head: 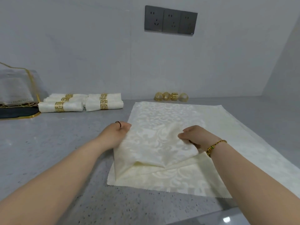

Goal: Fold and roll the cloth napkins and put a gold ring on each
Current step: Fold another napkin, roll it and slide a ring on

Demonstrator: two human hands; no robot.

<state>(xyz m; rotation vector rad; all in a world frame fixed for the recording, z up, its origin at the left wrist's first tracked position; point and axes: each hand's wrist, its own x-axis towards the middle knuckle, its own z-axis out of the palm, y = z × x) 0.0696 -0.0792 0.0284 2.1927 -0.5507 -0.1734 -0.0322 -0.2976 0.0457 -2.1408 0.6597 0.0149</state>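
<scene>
Grey counter, both hands gripping folded cream napkin, edge lifted

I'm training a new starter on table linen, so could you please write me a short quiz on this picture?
1. How many loose gold rings lie by the wall?
2. True or false: the left hand and the right hand both grip the cream napkin spread on the grey countertop.
3. Where do the ringed napkin rolls lie? A) left of the spread napkin B) right of it C) on top of it

Key: 1) four; 2) true; 3) A.
</scene>
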